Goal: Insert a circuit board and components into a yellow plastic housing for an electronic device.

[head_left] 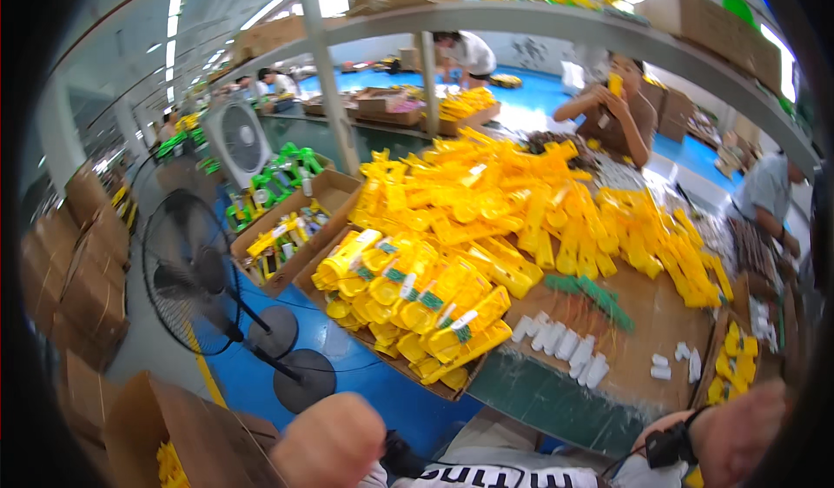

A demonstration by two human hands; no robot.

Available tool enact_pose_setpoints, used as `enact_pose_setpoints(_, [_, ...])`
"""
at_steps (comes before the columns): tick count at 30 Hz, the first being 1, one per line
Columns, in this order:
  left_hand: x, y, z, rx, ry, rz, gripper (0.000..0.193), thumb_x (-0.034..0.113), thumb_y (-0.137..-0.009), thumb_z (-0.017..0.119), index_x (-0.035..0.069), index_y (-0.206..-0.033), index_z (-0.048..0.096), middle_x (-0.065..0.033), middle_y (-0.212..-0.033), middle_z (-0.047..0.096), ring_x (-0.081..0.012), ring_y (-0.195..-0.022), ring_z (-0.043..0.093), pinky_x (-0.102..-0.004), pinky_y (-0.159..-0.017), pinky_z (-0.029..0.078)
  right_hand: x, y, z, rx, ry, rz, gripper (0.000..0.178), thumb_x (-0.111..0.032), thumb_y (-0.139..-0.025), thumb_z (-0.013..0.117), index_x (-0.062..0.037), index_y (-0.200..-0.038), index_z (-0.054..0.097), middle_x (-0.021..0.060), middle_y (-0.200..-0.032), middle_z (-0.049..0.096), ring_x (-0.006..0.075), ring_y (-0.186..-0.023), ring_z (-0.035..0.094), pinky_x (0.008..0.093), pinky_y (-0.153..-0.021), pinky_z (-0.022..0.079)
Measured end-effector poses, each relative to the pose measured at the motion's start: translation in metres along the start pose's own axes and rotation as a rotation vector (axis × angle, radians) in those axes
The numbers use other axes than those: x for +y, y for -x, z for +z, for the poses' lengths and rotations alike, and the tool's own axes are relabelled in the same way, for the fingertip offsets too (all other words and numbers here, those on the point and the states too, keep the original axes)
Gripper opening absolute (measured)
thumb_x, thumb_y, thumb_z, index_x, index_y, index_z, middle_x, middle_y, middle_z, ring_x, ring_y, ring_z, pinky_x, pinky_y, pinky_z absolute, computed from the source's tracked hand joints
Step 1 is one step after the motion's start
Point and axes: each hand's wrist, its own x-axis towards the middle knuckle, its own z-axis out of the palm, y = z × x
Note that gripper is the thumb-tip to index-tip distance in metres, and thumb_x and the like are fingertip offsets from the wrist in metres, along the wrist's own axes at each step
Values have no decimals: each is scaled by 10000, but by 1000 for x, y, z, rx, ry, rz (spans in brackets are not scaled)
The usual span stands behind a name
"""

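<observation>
Yellow toy parts heaped on the worktop, both hands low at the frame's edge

Yellow plastic pieces point(521, 210) lie in a broad heap across the middle of the worktop point(647, 314), well apart from both hands. At far left, stacked brown cartons point(78, 271) stand beside a black pedestal fan point(187, 271) on the blue floor. Next comes a cardboard box point(300, 227) of green and yellow parts, then a tray of bundled yellow tubes point(408, 301) at the worktop's near corner. The left hand point(328, 444) sits low in view, curled into a loose fist (nothing visible inside it). Small white caps point(565, 342) line up right of the tubes, with green strips point(595, 297) just behind them. The right hand point(738, 440), wearing a dark wrist strap, is blurred at the lower right; I cannot tell its grip.
</observation>
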Motion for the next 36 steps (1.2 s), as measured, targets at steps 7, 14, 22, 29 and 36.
enact_pose_setpoints(7, [-99,72,49,-184,328,-603,164,157,-889,400,63,-782,482,-68,-727,528,-227,-611,536,-334,-550,446,18,65,-2,-210,733,583,250,-157,-819,430,-65,-591,476,67,-575,504,198,-515,488,302,-480,338])
enact_pose_setpoints(14, [-146,113,105,-311,491,-848,180,113,-883,342,42,-742,429,-90,-732,452,-172,-625,469,-271,-581,398,24,161,-39,-523,584,1244,110,-98,-831,491,-3,-781,513,106,-702,526,249,-639,533,327,-578,419])
enact_pose_setpoints(22, [-232,143,146,495,1032,-1223,237,242,-901,386,87,-724,404,-28,-690,406,-145,-633,426,-285,-599,379,86,272,-59,-337,704,1300,270,-124,-789,567,-13,-1030,515,156,-981,569,257,-847,581,332,-724,458])
enact_pose_setpoints(29, [-299,179,136,569,960,-1310,185,227,-896,397,83,-816,481,-16,-735,464,-129,-691,474,-268,-652,411,99,282,-57,-253,579,1604,199,-123,-782,599,9,-927,565,142,-840,616,220,-779,612,300,-685,471])
enact_pose_setpoints(36, [-306,201,133,617,871,-1315,172,205,-890,410,67,-920,510,-31,-797,521,-138,-745,512,-281,-686,451,86,258,-57,282,337,1512,84,-48,-831,551,8,-893,555,68,-842,609,120,-758,593,228,-692,462])
